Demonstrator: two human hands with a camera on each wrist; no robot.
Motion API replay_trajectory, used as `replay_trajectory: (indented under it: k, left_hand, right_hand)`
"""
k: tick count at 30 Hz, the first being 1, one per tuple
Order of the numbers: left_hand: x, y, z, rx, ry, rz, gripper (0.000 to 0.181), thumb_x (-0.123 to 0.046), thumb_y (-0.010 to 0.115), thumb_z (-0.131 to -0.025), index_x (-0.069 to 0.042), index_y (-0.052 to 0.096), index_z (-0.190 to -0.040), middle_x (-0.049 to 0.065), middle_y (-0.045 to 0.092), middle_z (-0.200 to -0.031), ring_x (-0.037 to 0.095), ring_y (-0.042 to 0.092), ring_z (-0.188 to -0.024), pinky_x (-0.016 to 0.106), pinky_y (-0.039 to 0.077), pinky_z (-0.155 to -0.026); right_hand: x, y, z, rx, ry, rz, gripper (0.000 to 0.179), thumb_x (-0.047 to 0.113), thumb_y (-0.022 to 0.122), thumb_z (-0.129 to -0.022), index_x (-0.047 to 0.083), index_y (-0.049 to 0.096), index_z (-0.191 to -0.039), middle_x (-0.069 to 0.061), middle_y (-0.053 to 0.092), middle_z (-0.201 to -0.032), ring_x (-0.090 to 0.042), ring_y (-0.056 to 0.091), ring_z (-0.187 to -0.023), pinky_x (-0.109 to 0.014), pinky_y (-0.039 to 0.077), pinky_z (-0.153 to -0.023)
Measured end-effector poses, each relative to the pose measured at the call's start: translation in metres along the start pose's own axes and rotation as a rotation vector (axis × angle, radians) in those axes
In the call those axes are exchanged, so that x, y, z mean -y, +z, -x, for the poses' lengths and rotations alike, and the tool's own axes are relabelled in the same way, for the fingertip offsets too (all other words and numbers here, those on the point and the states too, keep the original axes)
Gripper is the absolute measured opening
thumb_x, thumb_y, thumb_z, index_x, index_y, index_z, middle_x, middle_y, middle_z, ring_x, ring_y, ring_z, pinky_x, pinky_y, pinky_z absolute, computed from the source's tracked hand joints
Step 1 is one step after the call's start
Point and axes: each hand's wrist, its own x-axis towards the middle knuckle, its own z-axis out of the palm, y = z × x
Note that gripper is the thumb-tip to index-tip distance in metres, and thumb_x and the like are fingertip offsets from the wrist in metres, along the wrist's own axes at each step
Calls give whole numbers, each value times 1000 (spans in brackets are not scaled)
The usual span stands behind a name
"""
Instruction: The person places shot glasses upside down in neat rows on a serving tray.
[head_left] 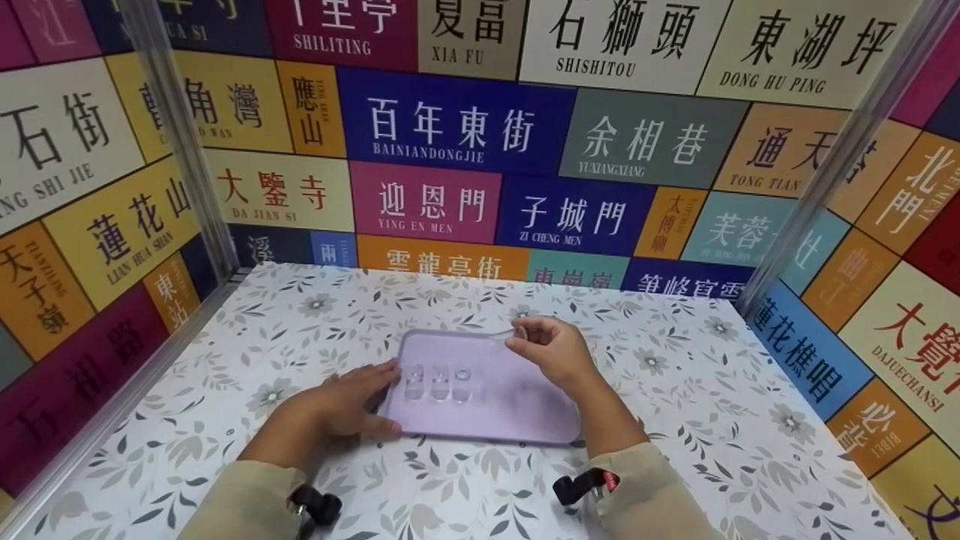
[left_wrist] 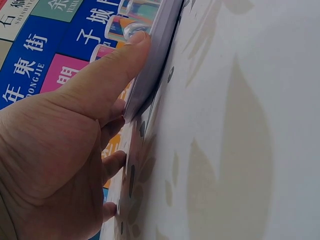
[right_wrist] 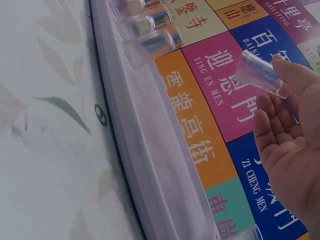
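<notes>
My right hand (head_left: 551, 351) is raised over the back of a lilac tray (head_left: 495, 420). Between thumb and fingers it pinches a small clear cup (right_wrist: 260, 74), which is tilted in the right wrist view. At the tray's left side rests my left hand (head_left: 341, 405), its fingers along the edge and its thumb at the front corner. The left wrist view shows this thumb (left_wrist: 112, 70) reaching to the tray's rim. Three more clear cups, a left one (head_left: 414, 384), a middle one (head_left: 440, 384) and a right one (head_left: 462, 385), stand in a row on the tray.
A white tablecloth (head_left: 322, 480) with a grey leaf and flower print lies under the tray. Behind the table rises a wall (head_left: 457, 120) of coloured name panels. Another clear rim (right_wrist: 245, 234) shows at the bottom of the right wrist view.
</notes>
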Motion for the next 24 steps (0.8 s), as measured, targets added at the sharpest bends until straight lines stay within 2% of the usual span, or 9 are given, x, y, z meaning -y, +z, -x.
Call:
replay_trajectory:
  k: [8, 15, 19, 24]
  left_hand:
    - [2, 0, 0, -7, 13, 11, 108, -67, 83, -82, -40, 27, -170, -18, 12, -181, 30, 9, -171, 69, -1, -135]
    - [6, 1, 2, -29, 89, -52, 106, -67, 80, -85, -31, 28, -171, -12, 14, -182, 32, 12, -170, 72, 4, -134]
    - [6, 2, 1, -21, 55, -35, 106, -68, 81, -84, -36, 28, -170, -16, 12, -181, 29, 10, -171, 69, 2, -135]
    - [4, 2, -1, -13, 25, -23, 107, -69, 81, -82, -39, 28, -170, -18, 11, -181, 27, 9, -171, 68, 1, -136]
  right_hand:
    - [-3, 18, -3, 6, 17, -21, 39, 20, 93, -84, 12, 80, -121, -3, 79, -107, -15, 71, -97, -21, 62, -80]
    - [-10, 21, 0, 60, 15, -17, 39, 19, 91, -87, 9, 80, -123, -2, 81, -109, -14, 70, -96, -20, 61, -80]
    - [-12, 25, 4, 105, 9, 42, 42, 23, 91, -87, 9, 79, -125, -2, 80, -108, -14, 69, -96, -20, 60, -80]
    - [-16, 30, 6, 177, 4, 86, 41, 19, 89, -87, 7, 79, -125, -5, 80, -107, -14, 69, -96, -21, 59, -83]
